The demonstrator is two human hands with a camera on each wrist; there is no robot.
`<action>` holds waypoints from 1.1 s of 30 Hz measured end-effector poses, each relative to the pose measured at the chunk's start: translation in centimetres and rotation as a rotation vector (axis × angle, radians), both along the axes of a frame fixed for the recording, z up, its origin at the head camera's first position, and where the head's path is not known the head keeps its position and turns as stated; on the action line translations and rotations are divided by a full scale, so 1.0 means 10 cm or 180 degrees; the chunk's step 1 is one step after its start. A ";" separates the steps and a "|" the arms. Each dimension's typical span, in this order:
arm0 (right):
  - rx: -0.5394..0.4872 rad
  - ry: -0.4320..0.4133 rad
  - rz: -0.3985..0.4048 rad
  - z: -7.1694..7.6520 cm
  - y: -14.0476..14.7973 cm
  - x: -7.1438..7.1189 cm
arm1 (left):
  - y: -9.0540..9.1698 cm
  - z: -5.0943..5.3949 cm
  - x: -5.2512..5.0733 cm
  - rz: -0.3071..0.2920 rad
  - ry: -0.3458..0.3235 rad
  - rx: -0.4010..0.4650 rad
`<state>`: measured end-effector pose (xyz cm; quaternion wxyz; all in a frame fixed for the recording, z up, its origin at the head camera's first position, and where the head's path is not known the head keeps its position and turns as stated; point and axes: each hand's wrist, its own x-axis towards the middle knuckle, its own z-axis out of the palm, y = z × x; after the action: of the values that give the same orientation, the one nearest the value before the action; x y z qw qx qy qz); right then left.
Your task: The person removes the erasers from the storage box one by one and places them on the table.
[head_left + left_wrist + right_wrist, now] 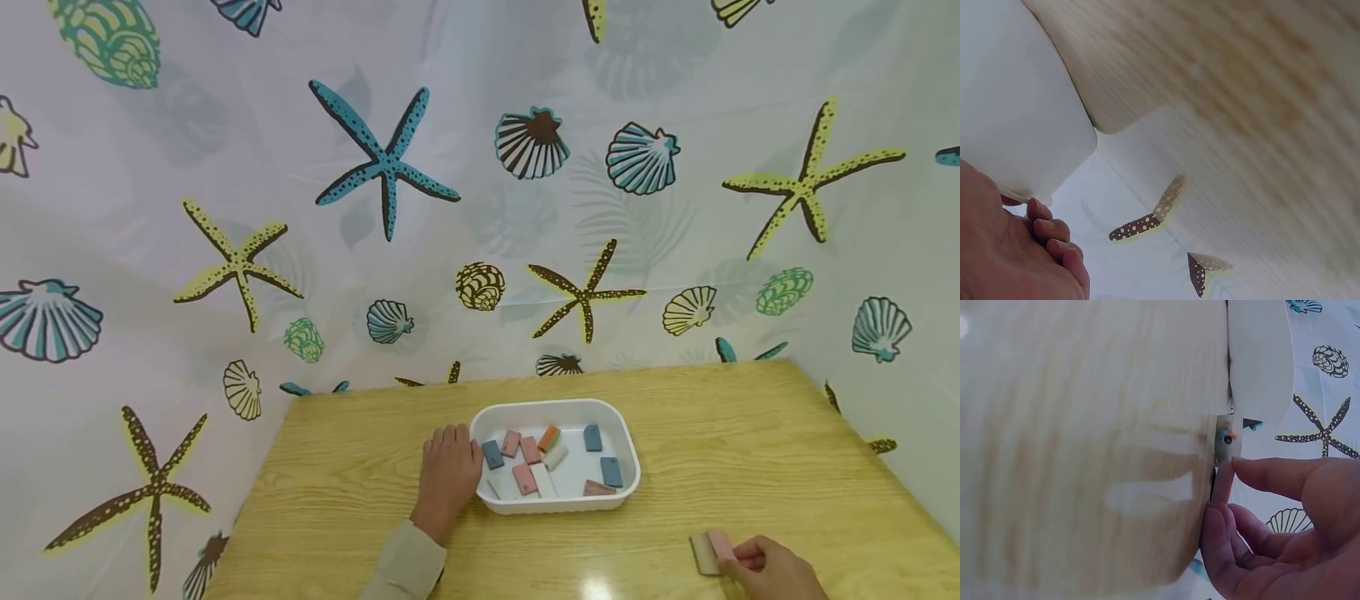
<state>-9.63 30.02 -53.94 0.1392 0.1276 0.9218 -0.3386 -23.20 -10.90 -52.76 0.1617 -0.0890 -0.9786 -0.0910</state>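
Observation:
At the left side of the white tray (555,505), the left hand (450,471) holds the rim; in the left wrist view its curled fingers (1054,231) meet the edge of the tray (1016,94). Near the front right, the right hand (776,571) pinches a pink block (721,545) beside a beige block (703,554) on the table. The right wrist view has the right hand (1285,531) with thumb and fingers on the pink block (1225,481), close against the other block (1229,439), which bears a dark round mark.
Inside the tray lie several blocks: blue (592,437), pink (524,478), white (542,481) and one orange and green (550,437). The wooden table (360,450) meets a curtain (450,342) printed with shells and starfish at the back and sides.

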 end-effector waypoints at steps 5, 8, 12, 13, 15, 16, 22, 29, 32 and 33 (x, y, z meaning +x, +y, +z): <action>-0.0009 -0.0034 0.0142 0.03 -0.04 -0.01 | 0.01 0.01 0.00 0.0005 -0.0024 0.0022; -0.0016 -0.0011 0.0175 0.04 -0.07 -0.02 | 0.02 0.01 0.01 0.0007 -0.0049 0.0060; 0.0000 0.0066 0.0230 0.04 -0.11 -0.04 | 0.01 0.01 0.01 0.0009 -0.0031 0.0061; -0.0003 0.0077 0.0240 0.04 -0.12 -0.05 | 0.01 0.00 0.00 0.0010 -0.0027 0.0056; -0.0008 0.0085 0.0254 0.04 -0.14 -0.05 | 0.01 0.00 0.00 0.0010 -0.0039 0.0053; -0.0022 0.0083 0.0255 0.03 -0.15 -0.05 | 0.01 0.00 0.00 0.0012 -0.0050 0.0051; -0.0049 0.0097 0.0272 0.03 -0.24 -0.05 | 0.01 -0.01 -0.01 0.0018 -0.0068 0.0086; -0.0110 0.0123 0.0341 0.07 -0.41 -0.07 | 0.00 -0.02 0.00 0.0034 -0.0073 0.0085; -0.0089 0.0117 0.0356 0.07 -0.45 -0.08 | 0.00 -0.02 0.00 0.0019 -0.0074 0.0113; -0.0081 0.0107 0.0354 0.07 -0.47 -0.08 | 0.00 -0.01 0.00 0.0018 -0.0077 0.0107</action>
<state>-10.41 25.35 -53.23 0.1438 0.0687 0.9253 -0.3441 -23.20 -10.91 -52.90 0.1516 -0.0824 -0.9791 -0.1080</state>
